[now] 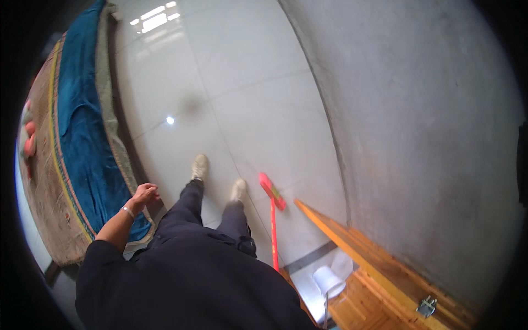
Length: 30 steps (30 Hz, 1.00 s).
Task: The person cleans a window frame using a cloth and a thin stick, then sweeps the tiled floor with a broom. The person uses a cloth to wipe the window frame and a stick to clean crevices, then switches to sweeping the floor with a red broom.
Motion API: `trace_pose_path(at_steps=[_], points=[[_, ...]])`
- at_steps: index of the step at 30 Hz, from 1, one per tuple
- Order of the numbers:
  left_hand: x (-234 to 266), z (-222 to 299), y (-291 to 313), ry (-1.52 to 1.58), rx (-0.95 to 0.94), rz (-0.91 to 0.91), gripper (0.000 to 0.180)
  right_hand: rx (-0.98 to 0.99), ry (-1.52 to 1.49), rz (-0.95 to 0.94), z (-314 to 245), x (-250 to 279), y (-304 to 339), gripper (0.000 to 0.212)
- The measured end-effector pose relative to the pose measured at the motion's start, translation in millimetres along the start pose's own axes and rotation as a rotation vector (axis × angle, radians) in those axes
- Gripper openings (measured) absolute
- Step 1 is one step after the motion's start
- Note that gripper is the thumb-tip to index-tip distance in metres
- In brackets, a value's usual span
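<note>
My left hand (pixel 146 194) hangs beside the bed's edge with loosely bent fingers and nothing visible in it; a pale bracelet circles the wrist. Closest to it is the blue cloth (pixel 91 137) along the side of the bed. My right hand is out of sight. To the right of my feet, a red broom (pixel 274 231) has its head on the tiled floor. Its handle runs back toward my right side, and its upper end is hidden, so what holds it does not show.
An open wooden door (pixel 363 258) with a metal latch (pixel 427 306) slants out at the lower right. Near it is a white cylindrical container (pixel 329 281). A grey wall (pixel 418 121) borders the pale tiled floor (pixel 247 104) on the right; the bed (pixel 41 192) lines the left.
</note>
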<state>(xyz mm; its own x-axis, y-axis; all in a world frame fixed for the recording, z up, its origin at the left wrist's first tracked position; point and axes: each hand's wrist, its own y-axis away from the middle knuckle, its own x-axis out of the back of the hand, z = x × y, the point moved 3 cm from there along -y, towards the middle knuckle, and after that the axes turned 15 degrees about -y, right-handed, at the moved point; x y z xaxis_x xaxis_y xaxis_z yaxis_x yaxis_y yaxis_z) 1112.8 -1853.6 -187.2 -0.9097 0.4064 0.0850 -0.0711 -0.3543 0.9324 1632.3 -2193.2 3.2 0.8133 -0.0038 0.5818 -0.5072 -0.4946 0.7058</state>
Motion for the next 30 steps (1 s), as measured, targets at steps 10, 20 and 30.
trace_pose_path(at_steps=[10, 20, 30], points=[[57, 99, -9, -0.032, -0.02, 0.162, 0.02, 0.133, 0.155, -0.099, -154, 24, -90, 0.046], [93, 123, 46, 0.269, 0.025, 0.317, 0.023, 0.597, 0.479, -0.29, -385, -36, -260, 0.047], [69, -3, 76, 0.786, 0.312, 0.392, 0.02, 1.147, 0.833, -0.45, -718, -206, -356, 0.049]])
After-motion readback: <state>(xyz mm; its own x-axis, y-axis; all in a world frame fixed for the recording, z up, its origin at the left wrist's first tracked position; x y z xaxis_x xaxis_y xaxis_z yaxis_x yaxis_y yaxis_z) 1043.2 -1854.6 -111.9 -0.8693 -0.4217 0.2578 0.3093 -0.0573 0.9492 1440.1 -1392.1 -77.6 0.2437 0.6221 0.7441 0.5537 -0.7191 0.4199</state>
